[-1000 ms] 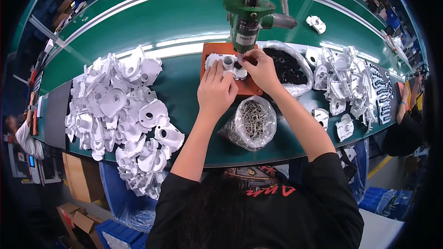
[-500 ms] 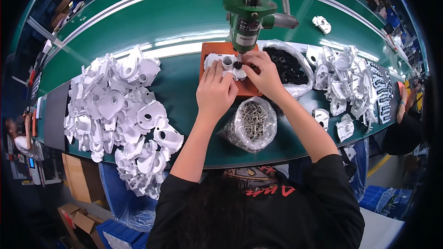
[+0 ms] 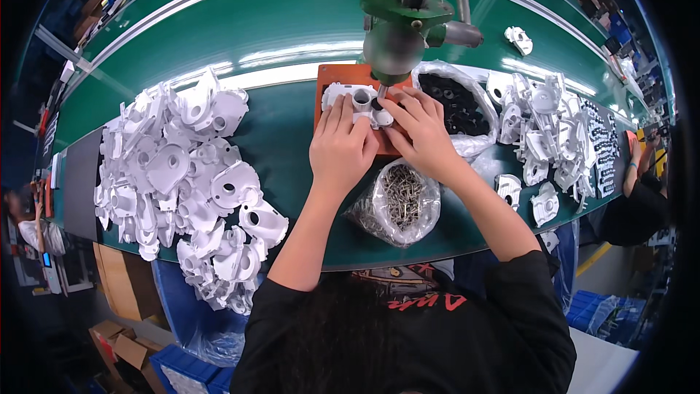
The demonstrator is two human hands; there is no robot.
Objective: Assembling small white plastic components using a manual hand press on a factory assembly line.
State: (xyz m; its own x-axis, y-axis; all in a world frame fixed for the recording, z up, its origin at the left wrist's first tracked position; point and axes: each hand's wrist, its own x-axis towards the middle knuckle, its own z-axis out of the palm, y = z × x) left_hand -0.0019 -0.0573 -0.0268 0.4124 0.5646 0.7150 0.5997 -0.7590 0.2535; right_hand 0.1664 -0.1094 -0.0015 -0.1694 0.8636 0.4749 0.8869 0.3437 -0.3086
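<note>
A white plastic housing [image 3: 337,92] lies on an orange block [image 3: 346,73] at the middle of the bench. My left hand [image 3: 339,147] presses its fingers over the left and near side of the housing, holding it down. At the housing's right end, my right hand [image 3: 430,138] steadies it with bent fingers beside a small round black part [image 3: 377,104]. Directly above that part is the thin metal tip of a green machine head [image 3: 394,47]. My fingers partly hide the housing's near edge and right side.
White housings form a big pile [image 3: 168,168] on the left and another pile [image 3: 543,124] on the right. Near me stands a clear bag of metal pins or screws [image 3: 403,201]; behind my right hand, a bag of black parts [image 3: 459,106]. Other people work at both far sides.
My right hand's fingers have shifted from pinching the black part to resting spread along the housing's right end. The machine head looks lower and blurred. My left hand stays put.
</note>
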